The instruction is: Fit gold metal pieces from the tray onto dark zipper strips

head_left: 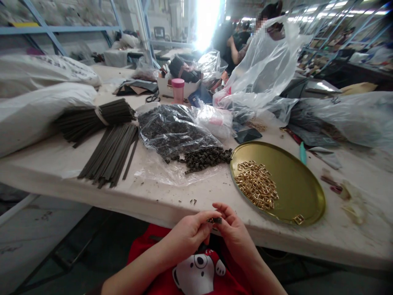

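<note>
Close together at the table's front edge, both of my hands are on a short dark strap piece [217, 220] with a glint of gold at its left end. My left hand [193, 231] pinches it between thumb and fingers. On the other side, my right hand [236, 230] grips its right end, with the upper fingers partly stretched. Small dark loops [208, 159] spill from a clear plastic bag [175, 127] beyond the hands. To the right, gold rectangular buckles [256, 185] are heaped in a round gold tray [297, 176]; a few lie apart near its front rim.
At the left lie a tied bundle of dark strips [98, 116] and loose strips [107, 155], beside white sacks [39, 106]. A pink-lidded jar [178, 91], scissors [152, 97] and a teal-handled tool [303, 153] are farther back. Another person [242, 49] is behind a clear bag [264, 61].
</note>
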{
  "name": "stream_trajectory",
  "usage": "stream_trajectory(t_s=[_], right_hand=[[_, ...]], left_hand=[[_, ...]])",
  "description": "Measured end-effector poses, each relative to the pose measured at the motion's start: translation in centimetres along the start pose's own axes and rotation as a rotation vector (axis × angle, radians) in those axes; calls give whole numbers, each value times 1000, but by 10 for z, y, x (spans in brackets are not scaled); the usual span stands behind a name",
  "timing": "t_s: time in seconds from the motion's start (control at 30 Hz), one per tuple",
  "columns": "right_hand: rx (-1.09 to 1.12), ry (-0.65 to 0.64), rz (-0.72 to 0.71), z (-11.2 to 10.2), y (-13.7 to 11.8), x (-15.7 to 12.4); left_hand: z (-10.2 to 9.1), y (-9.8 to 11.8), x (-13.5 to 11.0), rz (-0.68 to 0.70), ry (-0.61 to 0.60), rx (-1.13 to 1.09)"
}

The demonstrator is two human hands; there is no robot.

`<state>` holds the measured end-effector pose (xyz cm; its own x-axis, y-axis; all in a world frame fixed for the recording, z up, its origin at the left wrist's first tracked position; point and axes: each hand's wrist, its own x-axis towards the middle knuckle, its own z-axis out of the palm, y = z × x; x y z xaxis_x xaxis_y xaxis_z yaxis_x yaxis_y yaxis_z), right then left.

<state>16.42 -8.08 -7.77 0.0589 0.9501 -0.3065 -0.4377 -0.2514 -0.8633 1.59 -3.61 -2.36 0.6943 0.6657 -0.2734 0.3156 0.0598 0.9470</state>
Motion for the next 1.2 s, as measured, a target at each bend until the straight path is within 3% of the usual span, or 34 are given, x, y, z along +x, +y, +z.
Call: stream_trajectory(t_s=[0.17,0.37,0.5,0.67,0.77,0.97,1.07,1.2], right_hand=[[85,-35,46,12,-3,4],[-36,-71,33,12,-7,14],[-367,-38,-152,-11,-26,33],[-913,197,-422,-53,-68,83],[-1172,300,-497,-66,-83,123],[-1275,329,-543,-65,-86,180],[-1268,305,-560,-61,-86,181],[-1190,279,-550,-54,-84,162]], left_hand=[[-6,-2,3,-58,0,-39],[-8,-17,14,-91,30,-154],[-11,-23,23,-105,47,-261],[-15,-26,34,-97,67,-309],[-15,-29,40,-99,70,-345],[-16,-35,46,-115,96,-407],[-17,-37,46,-136,109,-396],[-17,-31,48,-141,122,-365]])
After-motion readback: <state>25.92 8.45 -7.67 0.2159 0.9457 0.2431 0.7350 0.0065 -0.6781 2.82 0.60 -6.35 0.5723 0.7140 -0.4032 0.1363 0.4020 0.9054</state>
